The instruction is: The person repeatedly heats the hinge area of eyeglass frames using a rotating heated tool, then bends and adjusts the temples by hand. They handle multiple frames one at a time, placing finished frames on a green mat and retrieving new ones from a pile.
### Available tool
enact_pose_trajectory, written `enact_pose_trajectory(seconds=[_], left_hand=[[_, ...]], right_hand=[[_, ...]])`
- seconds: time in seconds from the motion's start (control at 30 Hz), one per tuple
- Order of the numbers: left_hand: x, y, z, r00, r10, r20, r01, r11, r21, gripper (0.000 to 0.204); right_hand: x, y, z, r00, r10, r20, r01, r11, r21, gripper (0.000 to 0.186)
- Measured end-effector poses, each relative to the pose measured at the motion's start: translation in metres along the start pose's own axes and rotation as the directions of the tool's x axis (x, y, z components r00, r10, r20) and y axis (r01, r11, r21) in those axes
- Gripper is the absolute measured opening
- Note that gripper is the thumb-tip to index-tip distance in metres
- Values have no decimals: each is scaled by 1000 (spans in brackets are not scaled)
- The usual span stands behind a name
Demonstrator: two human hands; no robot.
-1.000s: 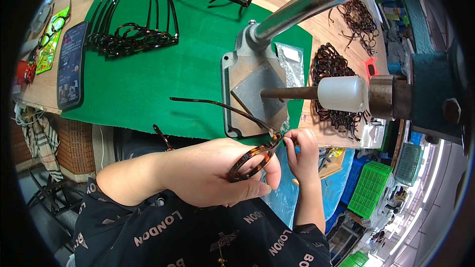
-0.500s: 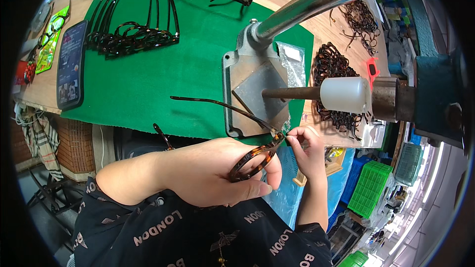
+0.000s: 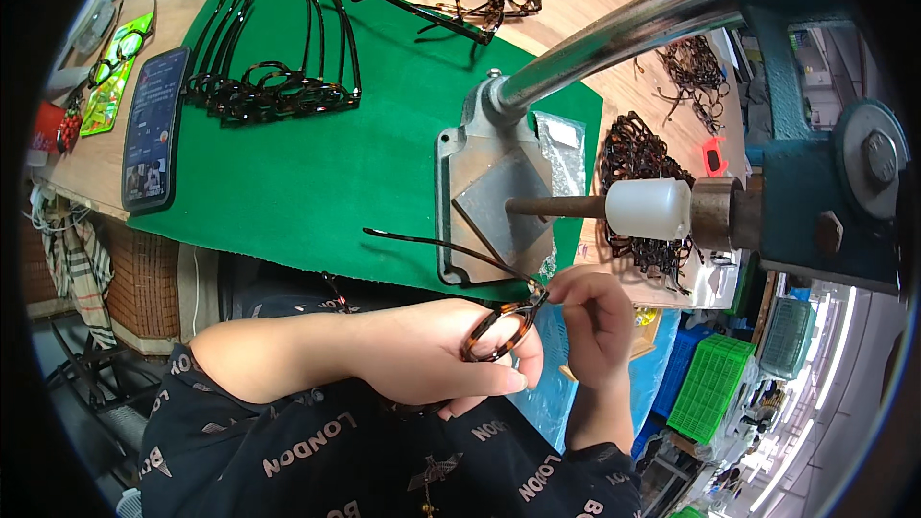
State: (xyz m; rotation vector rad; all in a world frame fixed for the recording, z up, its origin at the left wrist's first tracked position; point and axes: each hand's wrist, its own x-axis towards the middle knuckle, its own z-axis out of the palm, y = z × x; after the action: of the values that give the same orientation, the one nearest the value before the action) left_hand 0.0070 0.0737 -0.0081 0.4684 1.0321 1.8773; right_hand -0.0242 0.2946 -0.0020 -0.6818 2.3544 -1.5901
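A tortoiseshell eyeglass frame (image 3: 502, 353) is held in my left hand (image 3: 432, 347), its round rim between the thumb and curled fingers. One thin dark temple (image 3: 436, 243) points up and left, over the green mat and the near part of the press base. At the hinge corner, the thumb and fingers of my right hand (image 3: 597, 331) are pinched together against the frame. What lies between those fingertips is too small to make out. Just beyond both hands stands the metal base (image 3: 449, 211) of a hand press, with a dark square plate (image 3: 518, 225) on it.
A thick steel column (image 3: 614, 38) and a ram with a white sleeve (image 3: 648, 209) belong to the press. Several tortoiseshell glasses (image 3: 278, 91) stand on the green mat (image 3: 317, 182), beside a phone (image 3: 153, 129). More frames (image 3: 638, 158) pile up at right. A green crate (image 3: 710, 388) sits lower right.
The whole scene has shifted slightly lower in view. My right hand has turned, its fingers curling more at the hinge. My left hand still holds the frame.
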Motion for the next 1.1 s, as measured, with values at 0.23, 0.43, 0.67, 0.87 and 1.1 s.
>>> enact_pose_trajectory(seconds=[0.23, 0.43, 0.67, 0.87, 1.1], left_hand=[[-3, 2, 12, 999, -15, -35, 17, 999, 40, 14], [-2, -2, 12, 997, -45, -60, 48, 998, 35, 14], [-3, -3, 13, 1000, 6, 9, -5, 988, -152, 16], [-1, -8, 11, 998, 44, 38, -36, 978, -207, 17], [-1, -4, 12, 998, 12, 59, 0, 980, -198, 18]], right_hand=[[29, -27, 24, 944, -327, 47, 323, 944, 66, 8], [32, -28, 24, 931, -358, 63, 361, 932, -28, 7], [31, -26, 25, 948, -317, 28, 315, 948, 56, 6], [30, -24, 28, 974, -227, 7, 223, 962, 158, 6], [31, -25, 24, 976, -218, 26, 206, 951, 229, 5]])
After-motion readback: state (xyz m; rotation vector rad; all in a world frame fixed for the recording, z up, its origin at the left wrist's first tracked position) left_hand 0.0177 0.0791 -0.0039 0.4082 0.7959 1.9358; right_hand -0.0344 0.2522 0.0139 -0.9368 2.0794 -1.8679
